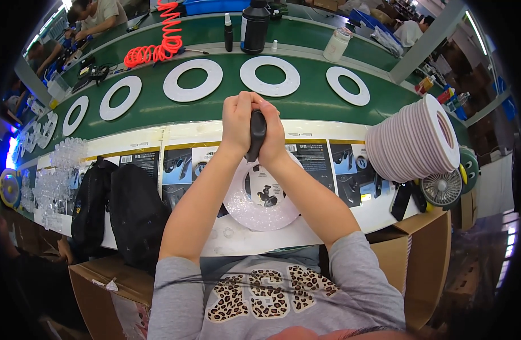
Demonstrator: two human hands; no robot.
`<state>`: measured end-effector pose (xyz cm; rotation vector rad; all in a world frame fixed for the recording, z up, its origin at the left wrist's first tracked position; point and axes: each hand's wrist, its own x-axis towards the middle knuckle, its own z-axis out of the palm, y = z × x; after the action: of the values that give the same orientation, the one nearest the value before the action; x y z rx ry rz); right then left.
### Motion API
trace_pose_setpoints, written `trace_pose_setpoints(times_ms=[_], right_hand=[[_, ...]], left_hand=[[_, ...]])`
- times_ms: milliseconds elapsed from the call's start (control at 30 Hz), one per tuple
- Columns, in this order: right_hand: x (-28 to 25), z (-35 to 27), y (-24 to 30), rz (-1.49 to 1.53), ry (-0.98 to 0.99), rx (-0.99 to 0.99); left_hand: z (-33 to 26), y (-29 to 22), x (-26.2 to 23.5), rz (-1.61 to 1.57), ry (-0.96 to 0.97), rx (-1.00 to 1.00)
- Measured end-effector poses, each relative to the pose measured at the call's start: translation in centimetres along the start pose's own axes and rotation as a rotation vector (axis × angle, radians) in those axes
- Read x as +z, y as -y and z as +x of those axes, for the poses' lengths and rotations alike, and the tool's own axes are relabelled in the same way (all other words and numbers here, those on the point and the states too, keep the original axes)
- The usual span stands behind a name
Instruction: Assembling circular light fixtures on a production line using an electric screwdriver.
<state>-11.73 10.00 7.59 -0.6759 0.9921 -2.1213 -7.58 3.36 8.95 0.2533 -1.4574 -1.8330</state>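
My left hand (236,122) and my right hand (273,133) are clasped together around a tool with a rounded black handle (257,135). Fingers of both hands are closed on it, and its kind cannot be made out. Just below them, a white speckled ring (254,216) lies flat on the white work surface, over printed sheets. The tool's lower end comes down near the ring's far edge; whether it touches is unclear. Beyond my hands, several similar flat rings, such as one white ring (270,89), lie in a row on the green bench.
A tall stack of white rings (405,141) leans at the right beside a small fan (441,187). Black fabric items (137,204) and clear plastic parts (61,175) lie left. A black bottle (254,28) and coiled red hose (158,51) stand behind. Open cardboard boxes (427,260) sit below.
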Motion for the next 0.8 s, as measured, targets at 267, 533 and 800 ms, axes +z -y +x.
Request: trace_pose_setpoints(times_ms=[267, 533, 800], right_hand=[[-0.9, 0.2, -1.0, 0.035, 0.018, -0.026], [-1.0, 0.0, 2.3, -0.003, -0.048, 0.070], [-3.5, 0.9, 1.9, -0.021, -0.060, -0.065]], left_hand=[[0.1, 0.4, -0.3, -0.044, -0.003, 0.013], [0.9, -1.4, 1.9, -0.037, 0.090, 0.006], [1.6, 0.3, 3.5, -0.028, 0.109, 0.017]])
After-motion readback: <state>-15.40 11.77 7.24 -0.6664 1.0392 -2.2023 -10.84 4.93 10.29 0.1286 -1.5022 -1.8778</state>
